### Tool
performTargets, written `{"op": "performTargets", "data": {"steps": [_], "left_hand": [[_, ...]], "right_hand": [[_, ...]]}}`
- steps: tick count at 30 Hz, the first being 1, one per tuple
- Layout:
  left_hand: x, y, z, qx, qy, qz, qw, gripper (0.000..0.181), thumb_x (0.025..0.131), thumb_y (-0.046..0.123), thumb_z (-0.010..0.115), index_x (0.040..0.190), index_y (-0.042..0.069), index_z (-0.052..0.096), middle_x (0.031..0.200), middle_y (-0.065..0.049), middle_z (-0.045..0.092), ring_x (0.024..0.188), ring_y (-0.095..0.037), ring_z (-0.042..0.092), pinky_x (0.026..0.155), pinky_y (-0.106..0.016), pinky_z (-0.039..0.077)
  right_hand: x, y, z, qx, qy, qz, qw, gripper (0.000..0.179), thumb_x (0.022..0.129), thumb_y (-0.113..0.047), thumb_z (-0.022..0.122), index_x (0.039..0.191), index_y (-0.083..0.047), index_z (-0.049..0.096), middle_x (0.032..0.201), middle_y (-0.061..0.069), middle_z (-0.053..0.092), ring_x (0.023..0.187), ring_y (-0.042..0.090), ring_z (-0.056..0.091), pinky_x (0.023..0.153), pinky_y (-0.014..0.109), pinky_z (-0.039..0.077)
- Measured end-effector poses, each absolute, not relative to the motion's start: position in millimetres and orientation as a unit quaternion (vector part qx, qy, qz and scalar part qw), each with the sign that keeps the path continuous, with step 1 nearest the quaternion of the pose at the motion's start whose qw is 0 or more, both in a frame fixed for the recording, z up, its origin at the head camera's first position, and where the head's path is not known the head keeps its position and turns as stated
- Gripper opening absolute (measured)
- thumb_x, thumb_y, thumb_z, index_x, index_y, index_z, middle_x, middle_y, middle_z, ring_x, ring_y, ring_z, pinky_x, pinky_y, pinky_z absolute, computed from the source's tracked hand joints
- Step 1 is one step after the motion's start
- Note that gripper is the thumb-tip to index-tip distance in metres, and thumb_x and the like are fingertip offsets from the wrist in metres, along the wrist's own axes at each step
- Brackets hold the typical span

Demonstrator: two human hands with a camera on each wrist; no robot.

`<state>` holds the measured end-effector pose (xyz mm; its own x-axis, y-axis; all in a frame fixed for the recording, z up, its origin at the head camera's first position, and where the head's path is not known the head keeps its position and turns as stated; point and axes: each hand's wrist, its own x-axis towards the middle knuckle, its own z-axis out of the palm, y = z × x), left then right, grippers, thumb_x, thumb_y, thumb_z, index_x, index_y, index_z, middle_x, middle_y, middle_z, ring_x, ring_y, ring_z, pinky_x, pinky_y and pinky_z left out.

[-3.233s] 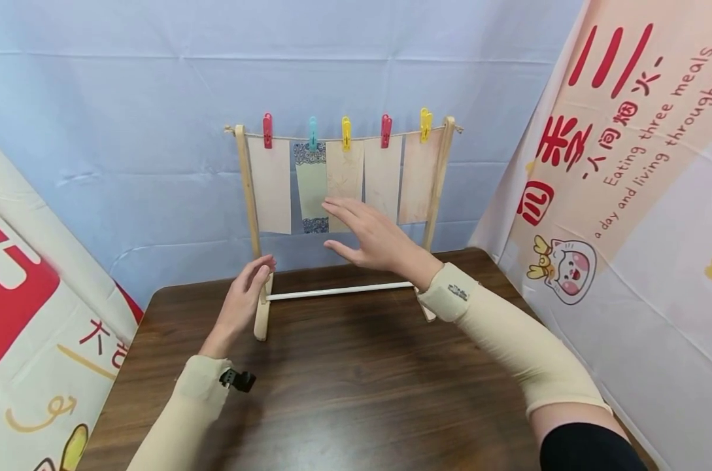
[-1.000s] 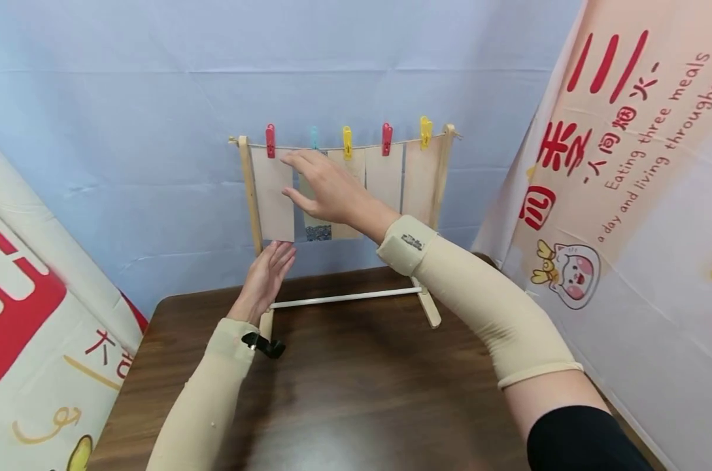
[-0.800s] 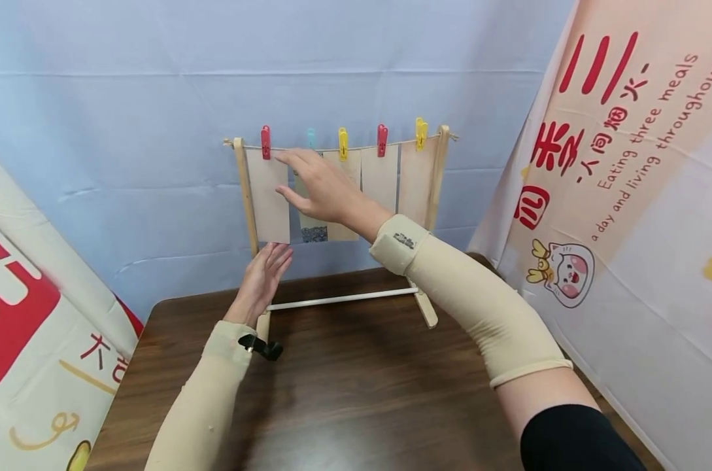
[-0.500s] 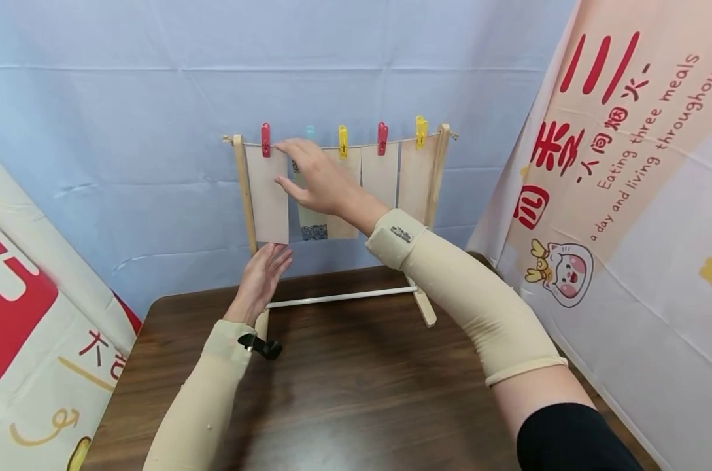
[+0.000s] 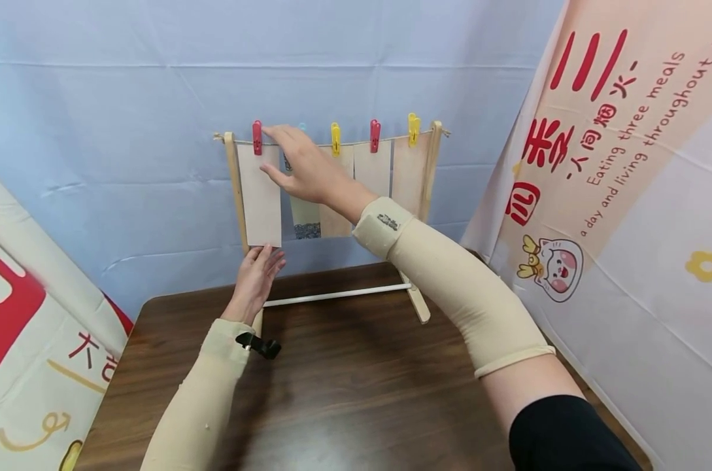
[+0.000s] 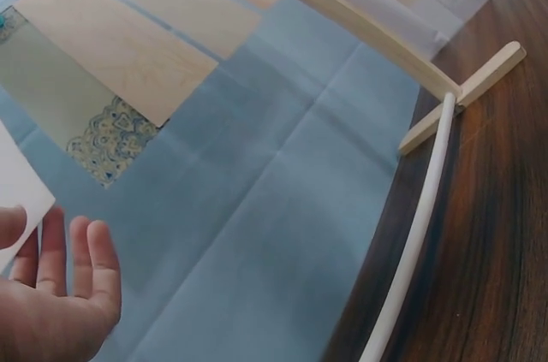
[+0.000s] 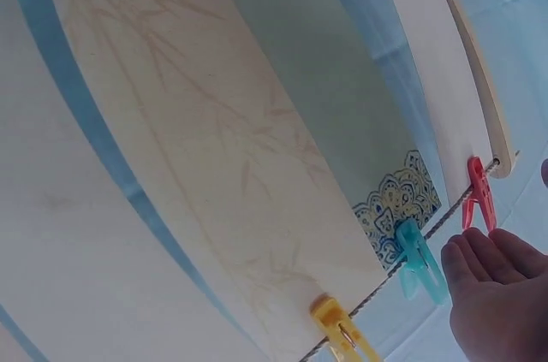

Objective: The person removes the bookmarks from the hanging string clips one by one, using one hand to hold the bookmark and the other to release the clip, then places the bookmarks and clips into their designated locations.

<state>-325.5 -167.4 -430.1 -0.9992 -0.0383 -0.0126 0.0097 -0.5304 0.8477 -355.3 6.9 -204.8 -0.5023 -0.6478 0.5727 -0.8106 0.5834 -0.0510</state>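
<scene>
A wooden rack point(image 5: 431, 170) with a string across its top holds several paper strips, each under a plastic clothespin. My left hand point(image 5: 254, 278) pinches the lower edge of the leftmost plain paper strip point(image 5: 261, 203), thumb in front and fingers behind, as the left wrist view shows. At the top of that strip sits a red clothespin point(image 5: 257, 137). My right hand point(image 5: 314, 171) reaches beside it with thumb and fingers apart, fingertips right at the clothespin's handle point(image 7: 482, 195). The right hand covers part of the blue-patterned strip point(image 5: 306, 219) and most of its teal clothespin point(image 7: 419, 259).
To the right hang a bamboo-print strip point(image 7: 197, 122) and other pale strips, with yellow clothespins point(image 5: 335, 139) and another red clothespin point(image 5: 375, 135). A white rod point(image 5: 338, 294) joins the rack's feet on the dark wooden table point(image 5: 356, 379). Blue cloth point(image 5: 126, 163) stands close behind.
My right hand has moved left and up from the middle strips to the leftmost red clothespin. My left hand has risen from the rack's foot and taken hold of the leftmost strip's lower edge.
</scene>
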Motion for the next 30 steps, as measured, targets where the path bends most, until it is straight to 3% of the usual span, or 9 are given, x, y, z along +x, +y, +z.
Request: {"op": "performTargets", "data": {"steps": [5, 10, 15, 19, 30], "left_hand": [[-324, -166, -427, 0.015, -0.484, -0.875, 0.03, 0.026, 0.1, 0.025, 0.062, 0.116, 0.009, 0.049, 0.11, -0.004, 0.06, 0.112, -0.021, 0.06, 0.101, -0.033, 0.049], [-323, -165, -425, 0.021, -0.488, -0.872, 0.044, 0.022, 0.1, 0.023, 0.063, 0.112, 0.009, 0.05, 0.103, -0.002, 0.062, 0.101, -0.016, 0.065, 0.102, -0.035, 0.048], [-321, -164, -425, 0.022, -0.501, -0.864, 0.044, 0.024, 0.099, 0.024, 0.064, 0.113, 0.009, 0.051, 0.104, -0.002, 0.062, 0.104, -0.017, 0.064, 0.107, -0.039, 0.045], [-319, -163, -424, 0.028, -0.52, -0.853, 0.039, 0.027, 0.099, 0.027, 0.064, 0.117, 0.01, 0.052, 0.11, -0.002, 0.06, 0.109, -0.02, 0.062, 0.104, -0.036, 0.047], [-318, -164, -426, 0.025, -0.53, -0.847, 0.037, 0.028, 0.1, 0.027, 0.062, 0.119, 0.01, 0.051, 0.111, -0.002, 0.06, 0.105, -0.016, 0.063, 0.108, -0.041, 0.043]], "right_hand": [[-356, 3, -200, 0.416, -0.859, 0.176, 0.239, 0.068, 0.102, -0.045, 0.053, 0.154, -0.005, 0.034, 0.152, 0.008, 0.044, 0.143, 0.013, 0.036, 0.116, 0.017, 0.022], [-359, -2, -197, 0.399, -0.87, 0.187, 0.223, 0.07, 0.102, -0.048, 0.051, 0.156, -0.009, 0.032, 0.156, 0.005, 0.04, 0.146, 0.01, 0.031, 0.117, 0.017, 0.019], [-360, -6, -195, 0.372, -0.886, 0.198, 0.195, 0.072, 0.101, -0.052, 0.049, 0.157, -0.011, 0.028, 0.159, 0.002, 0.035, 0.147, 0.007, 0.027, 0.117, 0.017, 0.017], [-361, -11, -193, 0.353, -0.893, 0.221, 0.172, 0.075, 0.101, -0.054, 0.05, 0.158, -0.011, 0.027, 0.16, 0.001, 0.034, 0.148, 0.006, 0.026, 0.117, 0.017, 0.018], [-371, -18, -187, 0.315, -0.9, 0.278, 0.12, 0.074, 0.101, -0.052, 0.051, 0.158, -0.012, 0.027, 0.158, 0.0, 0.037, 0.141, 0.007, 0.039, 0.113, 0.02, 0.032]]}}
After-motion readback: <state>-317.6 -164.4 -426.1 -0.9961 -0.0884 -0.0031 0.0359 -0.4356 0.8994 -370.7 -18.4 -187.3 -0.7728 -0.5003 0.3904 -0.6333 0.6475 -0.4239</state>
